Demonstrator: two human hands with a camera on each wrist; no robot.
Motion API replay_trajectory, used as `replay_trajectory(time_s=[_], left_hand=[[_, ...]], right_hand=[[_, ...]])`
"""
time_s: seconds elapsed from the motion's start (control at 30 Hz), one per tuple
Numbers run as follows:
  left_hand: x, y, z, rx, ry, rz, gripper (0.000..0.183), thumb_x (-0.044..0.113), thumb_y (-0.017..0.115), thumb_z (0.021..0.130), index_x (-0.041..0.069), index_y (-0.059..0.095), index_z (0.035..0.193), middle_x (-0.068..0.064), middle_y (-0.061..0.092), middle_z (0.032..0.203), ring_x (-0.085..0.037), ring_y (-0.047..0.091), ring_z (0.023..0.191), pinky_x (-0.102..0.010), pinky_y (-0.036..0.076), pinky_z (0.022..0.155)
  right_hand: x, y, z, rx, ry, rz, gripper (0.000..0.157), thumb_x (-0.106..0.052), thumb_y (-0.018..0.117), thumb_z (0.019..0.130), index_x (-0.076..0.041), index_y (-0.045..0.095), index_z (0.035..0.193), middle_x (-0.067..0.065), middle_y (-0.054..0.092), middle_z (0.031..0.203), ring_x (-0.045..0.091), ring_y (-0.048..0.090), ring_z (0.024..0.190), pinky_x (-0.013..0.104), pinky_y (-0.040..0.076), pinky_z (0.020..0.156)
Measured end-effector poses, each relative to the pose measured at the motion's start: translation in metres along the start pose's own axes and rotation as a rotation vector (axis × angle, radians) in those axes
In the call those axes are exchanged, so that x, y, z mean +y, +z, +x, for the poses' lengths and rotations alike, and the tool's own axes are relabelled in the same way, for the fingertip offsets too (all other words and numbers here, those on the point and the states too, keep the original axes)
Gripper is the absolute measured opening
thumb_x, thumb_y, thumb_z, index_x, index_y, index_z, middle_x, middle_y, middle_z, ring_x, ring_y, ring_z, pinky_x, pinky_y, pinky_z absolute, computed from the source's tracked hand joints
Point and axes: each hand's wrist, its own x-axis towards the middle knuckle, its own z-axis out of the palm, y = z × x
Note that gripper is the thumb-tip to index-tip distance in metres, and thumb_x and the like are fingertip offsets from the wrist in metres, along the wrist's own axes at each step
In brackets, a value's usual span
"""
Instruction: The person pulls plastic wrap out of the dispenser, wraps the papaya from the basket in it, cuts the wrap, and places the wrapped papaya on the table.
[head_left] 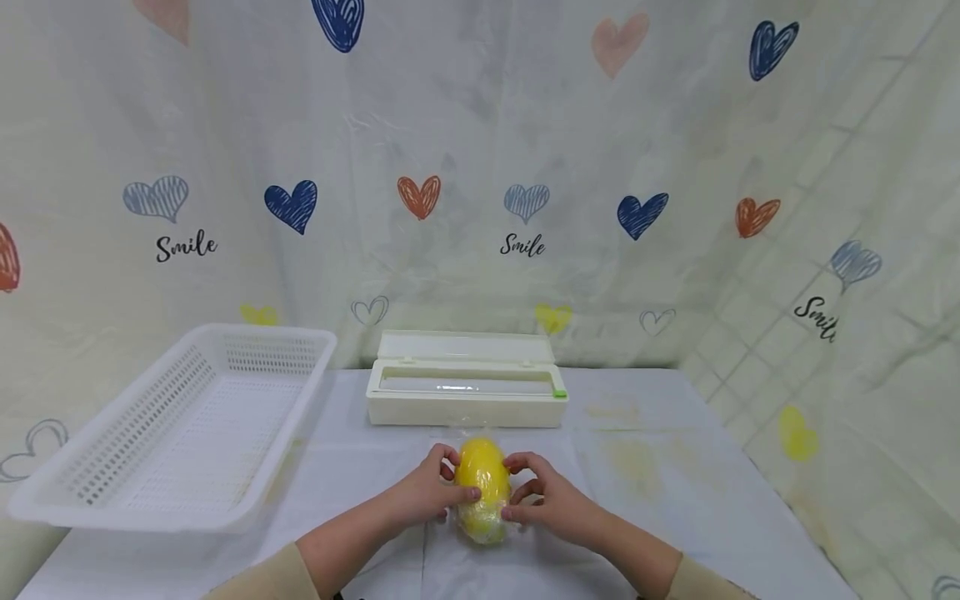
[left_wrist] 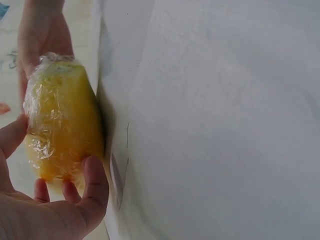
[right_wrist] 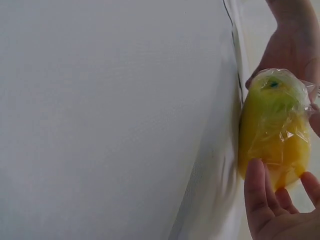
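Note:
A yellow oval fruit (head_left: 483,479), greenish at one end, is wrapped in clear cling film near the front of the table. My left hand (head_left: 429,493) holds its left side, thumb on top. From the right, my right hand (head_left: 553,502) grips it with thumb and fingertips. Crinkled film shows on the fruit (left_wrist: 65,120) in the left wrist view, and loose film sticks out at the green end of the fruit (right_wrist: 275,135) in the right wrist view. The fruit's underside is hidden. Behind it stands a white cling film dispenser (head_left: 465,410), its lid raised.
On the left sits a white perforated plastic basket (head_left: 281,433) with nothing visible in it. A white cloth (head_left: 637,508) with faint yellowish stains covers the table. Behind the table hangs a curtain (head_left: 465,108) printed with hearts.

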Motion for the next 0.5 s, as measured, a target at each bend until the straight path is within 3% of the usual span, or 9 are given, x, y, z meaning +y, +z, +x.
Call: replay_trajectory(time_s=[0.23, 0.5], left_hand=[[-0.0024, -0.0019, -0.0011, -0.02, 0.0, -0.021, 0.062, 0.033, 0.081, 0.083, 0.012, 0.037, 0.121, -0.012, 0.044, 0.108, -0.024, 0.053, 0.079, -0.033, 0.053, 0.066], [-0.0046, -0.0037, -0.0011, -0.037, -0.016, -0.026, 0.063, 0.036, 0.081, 0.083, 0.013, 0.036, 0.121, -0.012, 0.043, 0.108, -0.024, 0.053, 0.079, -0.032, 0.053, 0.067]], right_hand=[[0.0018, -0.0033, 0.0036, -0.002, -0.111, -0.122, 0.071, -0.035, 0.085, 0.078, -0.014, 0.044, 0.131, 0.013, 0.045, 0.122, 0.022, 0.061, 0.094, 0.026, 0.053, 0.077], [0.0046, -0.0096, 0.0004, -0.096, -0.117, -0.141, 0.078, -0.033, 0.084, 0.079, -0.018, 0.038, 0.14, 0.006, 0.043, 0.132, 0.023, 0.058, 0.105, 0.03, 0.054, 0.082]])
